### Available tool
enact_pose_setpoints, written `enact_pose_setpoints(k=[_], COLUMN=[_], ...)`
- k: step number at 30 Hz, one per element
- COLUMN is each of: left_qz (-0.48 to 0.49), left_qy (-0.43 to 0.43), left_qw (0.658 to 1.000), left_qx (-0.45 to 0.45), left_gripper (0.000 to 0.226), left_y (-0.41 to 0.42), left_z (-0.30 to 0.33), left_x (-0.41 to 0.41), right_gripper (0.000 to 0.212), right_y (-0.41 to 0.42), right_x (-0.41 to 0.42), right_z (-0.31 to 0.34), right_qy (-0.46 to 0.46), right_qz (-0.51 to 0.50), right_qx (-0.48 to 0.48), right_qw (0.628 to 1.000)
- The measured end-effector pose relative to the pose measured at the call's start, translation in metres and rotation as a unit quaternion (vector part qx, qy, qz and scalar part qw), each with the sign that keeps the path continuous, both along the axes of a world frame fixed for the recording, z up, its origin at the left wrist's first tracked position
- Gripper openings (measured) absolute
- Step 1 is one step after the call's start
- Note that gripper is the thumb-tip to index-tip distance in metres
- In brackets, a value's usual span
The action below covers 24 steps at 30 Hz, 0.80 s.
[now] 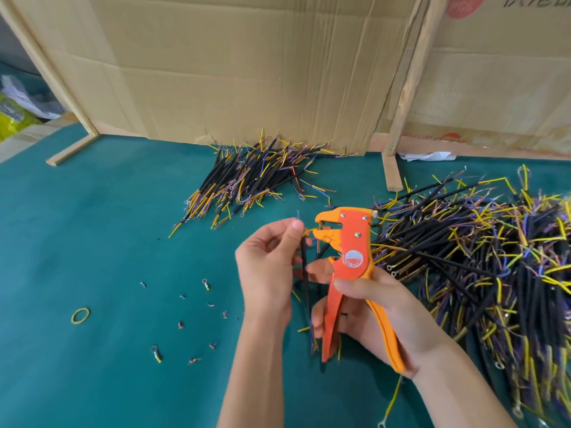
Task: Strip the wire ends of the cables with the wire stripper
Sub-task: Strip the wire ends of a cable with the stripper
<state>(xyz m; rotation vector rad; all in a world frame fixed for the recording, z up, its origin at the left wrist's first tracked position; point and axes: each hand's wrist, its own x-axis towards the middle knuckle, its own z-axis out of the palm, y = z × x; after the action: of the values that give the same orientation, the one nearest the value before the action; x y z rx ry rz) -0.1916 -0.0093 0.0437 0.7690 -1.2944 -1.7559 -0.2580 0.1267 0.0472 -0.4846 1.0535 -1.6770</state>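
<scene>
Workshop bench, as I see it: green mat (108, 227), cardboard partitions (231, 66), 2 cable heaps (482, 257).

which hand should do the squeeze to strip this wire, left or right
Right. The right hand already holds the wire stripper by its handles, its nose at the yellow wire end. The left hand pinches the black cable and only needs to steady it.

1. Orange-and-red plastic wire stripper (352, 257), upright, head up, handles spread, above the green tabletop's (92, 242) near middle.
2. Thin black cable (305, 270) with yellow and blue cores, hanging upright, yellow core in the stripper's mouth.
3. Loose cable heaps: one (247, 180) at the far edge, a larger one (482, 257) at the right edge.
</scene>
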Motion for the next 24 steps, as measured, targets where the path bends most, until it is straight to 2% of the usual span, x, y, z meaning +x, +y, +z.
enact_pose_setpoints(k=[5,8,11,16,24], left_qz=[-0.099,-0.119,-0.091,-0.044,0.015], left_qy=[0.009,0.016,0.029,0.009,-0.011], left_qw=[0.995,0.992,0.995,0.997,0.994], left_qx=[0.016,0.03,0.019,-0.06,-0.103], left_gripper=[0.012,0.012,0.018,0.021,0.024], left_y=[-0.002,0.003,0.004,0.005,0.001], left_z=[0.003,0.004,0.003,-0.001,-0.002], left_x=[0.003,0.002,0.0,-0.005,-0.003], right_gripper=[0.061,0.071,0.058,0.042,0.05], right_y=[-0.003,-0.002,-0.001,0.002,0.007], right_x=[-0.001,-0.003,-0.004,-0.006,-0.014], right_z=[0.0,-0.001,-0.001,0.0,0.003], right_qy=[-0.023,-0.033,-0.03,-0.036,-0.015], right_qz=[-0.044,-0.061,-0.063,-0.063,-0.07], right_qx=[-0.022,-0.036,-0.037,-0.042,-0.003], right_qw=[0.999,0.997,0.997,0.996,0.997])
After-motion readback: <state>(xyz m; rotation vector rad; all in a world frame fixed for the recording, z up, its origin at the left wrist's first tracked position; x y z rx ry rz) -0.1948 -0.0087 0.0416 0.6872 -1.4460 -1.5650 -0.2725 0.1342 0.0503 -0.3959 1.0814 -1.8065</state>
